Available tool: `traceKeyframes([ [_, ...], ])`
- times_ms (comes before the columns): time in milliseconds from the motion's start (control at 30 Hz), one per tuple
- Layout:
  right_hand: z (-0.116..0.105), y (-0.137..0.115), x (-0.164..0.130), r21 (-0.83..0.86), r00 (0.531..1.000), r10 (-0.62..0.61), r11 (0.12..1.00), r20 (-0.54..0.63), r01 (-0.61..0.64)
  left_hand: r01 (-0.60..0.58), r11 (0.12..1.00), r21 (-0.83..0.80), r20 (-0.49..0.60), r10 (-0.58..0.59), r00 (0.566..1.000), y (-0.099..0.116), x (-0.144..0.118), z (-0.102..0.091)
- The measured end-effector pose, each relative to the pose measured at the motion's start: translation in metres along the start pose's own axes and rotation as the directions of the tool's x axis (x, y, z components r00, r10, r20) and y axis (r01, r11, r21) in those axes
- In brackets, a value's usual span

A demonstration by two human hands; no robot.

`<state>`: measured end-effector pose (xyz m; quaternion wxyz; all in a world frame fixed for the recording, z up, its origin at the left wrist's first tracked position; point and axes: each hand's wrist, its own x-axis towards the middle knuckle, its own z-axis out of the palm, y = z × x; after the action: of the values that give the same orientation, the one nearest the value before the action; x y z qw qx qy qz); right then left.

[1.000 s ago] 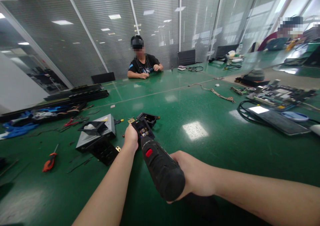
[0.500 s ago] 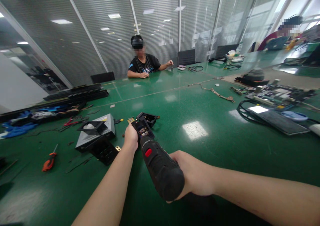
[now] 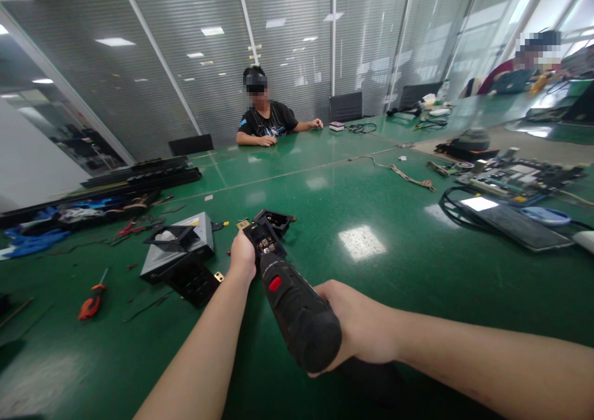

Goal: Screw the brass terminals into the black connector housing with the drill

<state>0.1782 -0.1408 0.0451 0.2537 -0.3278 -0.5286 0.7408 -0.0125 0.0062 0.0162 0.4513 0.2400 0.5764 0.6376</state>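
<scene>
A power drill [image 3: 302,318] points at a black housing [image 3: 268,237].
The right hand [image 3: 355,321] clenches the drill; the left hand [image 3: 242,256] grasps the housing's edge.

A smooth, matt plastic finish is shown by the black barrel-shaped power drill [image 3: 309,330] and its red switch [image 3: 275,283], while shiny brass-coloured metal parts [image 3: 266,245] are set in the open black plastic box [image 3: 278,245]. The green desk [image 3: 315,203] is finished smooth and glossy, with lights mirrored in it. Dull, pale grey metal is seen on the flat box-shaped casing [image 3: 203,237], orange-and-black plastic on the screwdriver handle [image 3: 90,305], and rough, matt fibre in the beige cord [image 3: 399,171].
</scene>
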Motion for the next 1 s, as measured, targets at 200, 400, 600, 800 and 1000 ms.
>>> traceKeyframes([
  [200, -0.001, 0.002, 0.001, -0.029, 1.000, 0.016, 0.999, -0.013, -0.016, 0.002, 0.996, 0.090, -0.045, 0.002, 0.999, 0.005, -0.006, 0.002],
  [400, -0.002, 0.003, 0.000, -0.024, 1.000, -0.010, 1.000, -0.005, 0.009, 0.012, 0.996, 0.088, -0.058, -0.007, 0.998, 0.004, -0.004, 0.003],
  [600, -0.003, 0.003, 0.000, -0.037, 1.000, -0.022, 0.999, 0.010, 0.023, 0.008, 0.999, 0.040, -0.038, -0.007, 0.999, 0.000, 0.000, 0.002],
  [800, -0.002, 0.002, 0.001, -0.040, 1.000, -0.011, 0.999, 0.000, 0.011, -0.003, 1.000, 0.031, -0.026, 0.004, 1.000, -0.004, 0.005, 0.000],
  [1000, -0.001, 0.003, 0.001, -0.020, 1.000, -0.014, 1.000, 0.009, 0.014, -0.005, 0.999, 0.032, -0.025, 0.006, 1.000, -0.005, 0.005, 0.000],
])
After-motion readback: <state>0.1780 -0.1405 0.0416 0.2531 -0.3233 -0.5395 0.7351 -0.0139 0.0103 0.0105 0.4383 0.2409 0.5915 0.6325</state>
